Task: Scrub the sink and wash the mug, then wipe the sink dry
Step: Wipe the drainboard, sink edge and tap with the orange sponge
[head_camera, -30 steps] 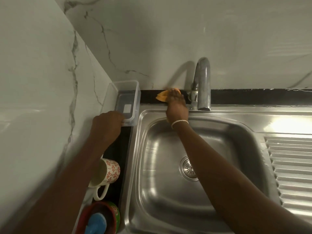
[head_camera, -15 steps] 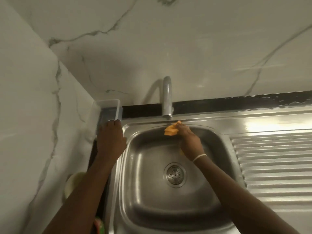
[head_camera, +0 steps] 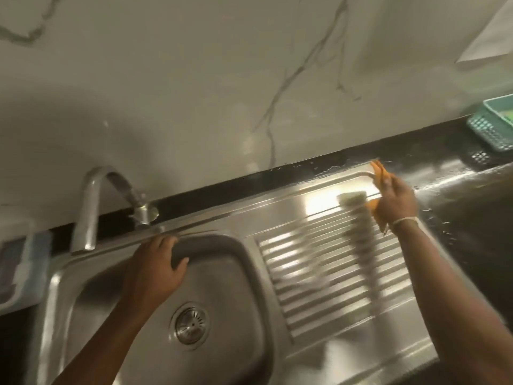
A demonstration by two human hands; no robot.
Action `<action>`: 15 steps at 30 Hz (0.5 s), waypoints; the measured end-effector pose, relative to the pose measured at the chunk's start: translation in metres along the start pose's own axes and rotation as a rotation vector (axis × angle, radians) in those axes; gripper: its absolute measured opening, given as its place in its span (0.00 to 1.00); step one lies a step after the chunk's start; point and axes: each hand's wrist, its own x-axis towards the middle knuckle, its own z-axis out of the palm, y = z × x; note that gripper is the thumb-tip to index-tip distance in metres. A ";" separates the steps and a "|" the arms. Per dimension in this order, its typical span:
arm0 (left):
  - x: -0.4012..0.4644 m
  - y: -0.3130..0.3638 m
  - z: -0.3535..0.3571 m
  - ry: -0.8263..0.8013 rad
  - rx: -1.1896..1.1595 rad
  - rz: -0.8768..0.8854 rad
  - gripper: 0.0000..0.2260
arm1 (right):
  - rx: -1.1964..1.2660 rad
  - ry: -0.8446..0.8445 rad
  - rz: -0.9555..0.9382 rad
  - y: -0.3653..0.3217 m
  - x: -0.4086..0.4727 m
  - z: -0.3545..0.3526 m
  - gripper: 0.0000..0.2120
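Note:
The steel sink (head_camera: 233,343) fills the lower middle, its drain (head_camera: 191,325) near the bowl's centre. To the right lies the ribbed drainboard (head_camera: 327,273). My right hand (head_camera: 395,201) grips an orange cloth (head_camera: 379,173) at the drainboard's far right corner, by the black counter strip. My left hand (head_camera: 155,269) rests on the bowl's far rim with its fingers spread over the edge. The tap (head_camera: 91,207) arches over the bowl's left side. The mug is out of view.
A clear plastic container (head_camera: 25,270) stands at the left edge beside the sink. A green slotted basket (head_camera: 491,126) sits on the wet black counter (head_camera: 466,207) at the far right. White marble wall runs behind.
My right hand carried the orange cloth from under the tap across to the drainboard's far right corner. My left hand left the plastic container and now rests on the bowl's rim. The view swung right.

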 end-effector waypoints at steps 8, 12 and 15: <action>0.005 0.006 0.019 0.004 0.074 -0.009 0.26 | -0.092 -0.017 0.073 0.017 0.126 0.031 0.19; 0.002 -0.003 0.023 0.037 0.023 -0.091 0.23 | -0.357 -0.167 0.060 0.010 0.146 0.058 0.16; -0.003 -0.006 0.030 0.043 -0.047 -0.156 0.21 | -0.383 -0.159 -0.003 0.012 0.144 0.074 0.15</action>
